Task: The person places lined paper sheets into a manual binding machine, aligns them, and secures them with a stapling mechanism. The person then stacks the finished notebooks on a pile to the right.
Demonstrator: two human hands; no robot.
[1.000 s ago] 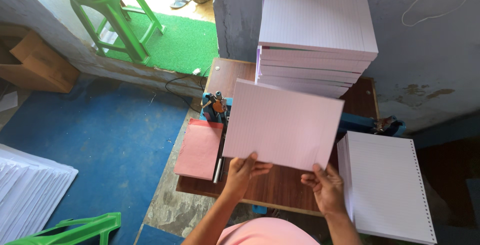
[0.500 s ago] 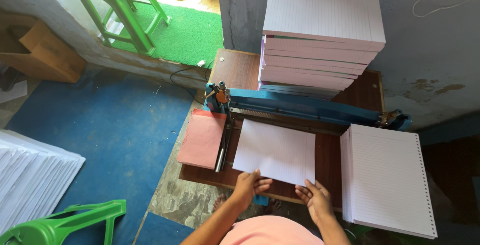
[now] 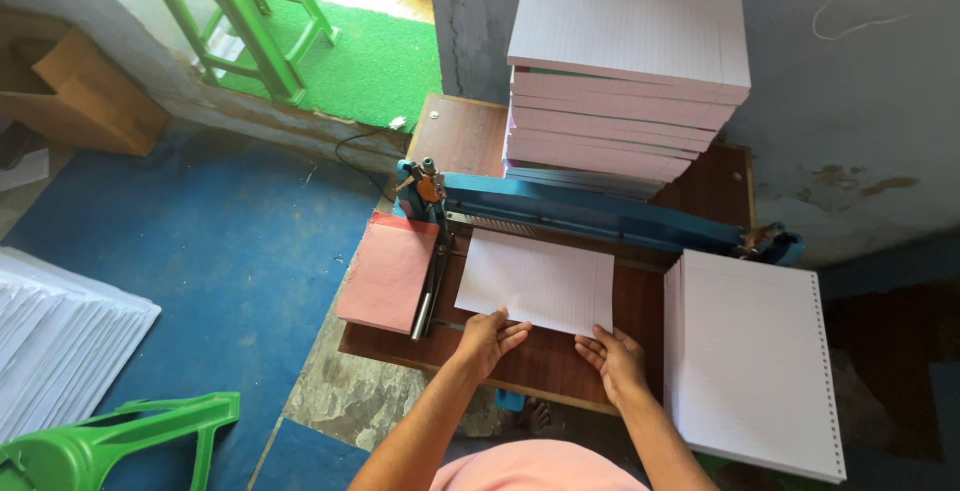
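On a dark brown wooden table (image 3: 700,186) over a blue floor (image 3: 200,251), a thin white ruled paper sheaf (image 3: 535,281) lies flat before the blue metal punching machine (image 3: 600,213); the left hand (image 3: 488,339) and right hand (image 3: 615,359) press flat, fingers spread, on its near edge, gripping nothing

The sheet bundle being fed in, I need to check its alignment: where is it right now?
In the head view, the sheet bundle lies flat at centre on the wooden board, its far edge toward the blue punching machine, with the left hand and right hand at its near edge.

left hand (image 3: 489,339) flat, fingers spread | right hand (image 3: 612,359) flat
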